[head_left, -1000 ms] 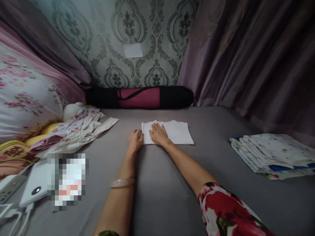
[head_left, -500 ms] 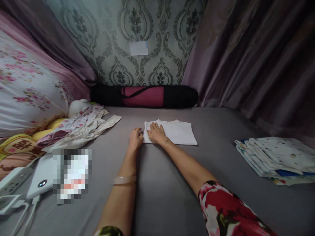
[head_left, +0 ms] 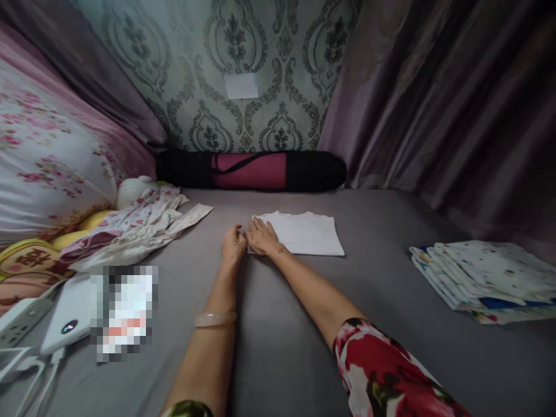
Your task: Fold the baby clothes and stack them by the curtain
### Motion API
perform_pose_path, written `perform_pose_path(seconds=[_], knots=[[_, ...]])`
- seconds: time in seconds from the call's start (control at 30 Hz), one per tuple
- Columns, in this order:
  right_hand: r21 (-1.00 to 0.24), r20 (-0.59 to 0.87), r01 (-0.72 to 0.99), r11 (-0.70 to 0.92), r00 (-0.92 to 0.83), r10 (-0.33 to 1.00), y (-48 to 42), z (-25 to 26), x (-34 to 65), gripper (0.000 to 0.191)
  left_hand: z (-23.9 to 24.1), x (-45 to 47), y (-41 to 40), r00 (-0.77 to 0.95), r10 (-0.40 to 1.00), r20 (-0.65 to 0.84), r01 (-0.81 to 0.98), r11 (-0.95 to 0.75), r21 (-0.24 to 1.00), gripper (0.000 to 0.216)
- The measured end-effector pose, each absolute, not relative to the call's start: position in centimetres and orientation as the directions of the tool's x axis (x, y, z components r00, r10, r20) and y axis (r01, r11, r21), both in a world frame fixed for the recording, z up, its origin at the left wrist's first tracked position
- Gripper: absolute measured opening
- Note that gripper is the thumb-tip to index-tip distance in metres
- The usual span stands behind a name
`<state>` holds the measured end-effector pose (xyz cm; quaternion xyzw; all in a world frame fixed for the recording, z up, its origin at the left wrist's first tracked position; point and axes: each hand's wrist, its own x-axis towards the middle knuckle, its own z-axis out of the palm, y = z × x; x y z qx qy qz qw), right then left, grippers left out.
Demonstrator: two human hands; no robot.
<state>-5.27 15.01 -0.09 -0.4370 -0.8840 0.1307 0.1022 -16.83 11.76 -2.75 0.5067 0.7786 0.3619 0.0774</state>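
Observation:
A folded white cloth (head_left: 308,234) lies flat on the grey sheet, its upper edge slightly wavy. My right hand (head_left: 262,236) rests palm down on its left part, fingers stretched out, covering that end. Just beside the cloth's left edge is my left hand (head_left: 233,244), loosely bent with a small gap between thumb and finger. Its lower fingers are hidden, and nothing shows in it. A pale bangle (head_left: 215,319) circles my left forearm.
Folded patterned cloths (head_left: 490,278) are stacked at the right. Rumpled clothes (head_left: 147,226) lie at the left, above a white power bank (head_left: 72,313) with cables and a power strip (head_left: 21,324). A black and maroon long bag (head_left: 252,170) lies along the wall.
My right hand has slid left across the white cloth to its left end. My left hand stays beside that edge. The whole view has shifted slightly.

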Motion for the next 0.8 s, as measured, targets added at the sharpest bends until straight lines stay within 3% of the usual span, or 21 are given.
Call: perform_pose_path(seconds=[0.13, 0.27, 0.5, 0.8], knots=[[-0.347, 0.113, 0.755, 0.557, -0.555, 0.824, 14.8, 1.2, -1.9, 0.059, -2.2, -16.3, 11.8, -0.430, 0.842, 0.326, 0.769, 0.152, 0.621, 0.037], [-0.313, 0.106, 0.827, 0.467, -0.458, 0.883, 14.8, 1.6, 3.2, 0.057, -1.3, -14.1, 11.8, -0.277, 0.883, 0.378, 0.841, 0.033, 0.539, 0.034], [-0.312, 0.074, 0.878, 0.363, -0.358, 0.931, 16.0, 1.2, 7.9, 0.057, 1.0, -8.0, 13.3, 0.007, 0.975, 0.223, 0.946, -0.078, 0.315, 0.041], [-0.259, 0.146, 0.869, 0.421, -0.395, 0.907, 16.8, 1.0, 7.5, 0.056, -0.4, -5.6, 15.0, 0.056, 0.964, 0.262, 0.963, -0.121, 0.239, 0.045]])
